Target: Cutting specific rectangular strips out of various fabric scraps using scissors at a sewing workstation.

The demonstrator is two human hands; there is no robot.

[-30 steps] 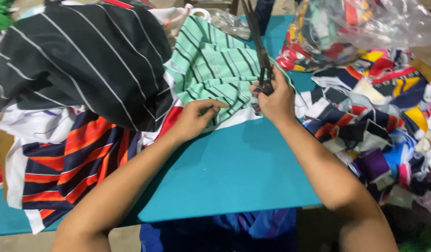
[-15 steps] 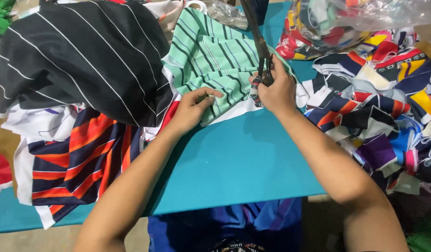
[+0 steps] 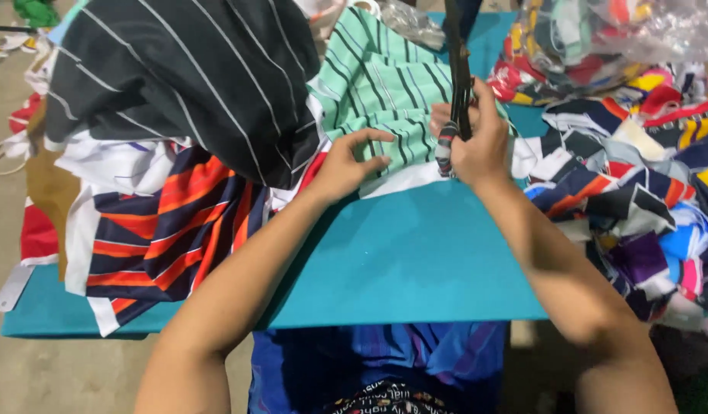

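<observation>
My right hand (image 3: 476, 142) grips a pair of large dark scissors (image 3: 457, 69) whose blades point away from me over a green striped fabric piece (image 3: 381, 88). My left hand (image 3: 346, 165) presses flat on the near edge of that green fabric, fingers spread, where it lies on the teal table (image 3: 415, 261). A white layer (image 3: 404, 178) shows under the green piece's near edge.
A black garment with thin white stripes (image 3: 185, 77) is heaped at the left over orange-and-navy striped cloth (image 3: 162, 222). Many colourful fabric scraps (image 3: 637, 192) pile at the right. A clear plastic bag of scraps (image 3: 599, 38) sits at the far right.
The view has shifted slightly. My right hand with the scissors stays at the green fabric's right side; my left hand has slid a little nearer along the fabric edge.
</observation>
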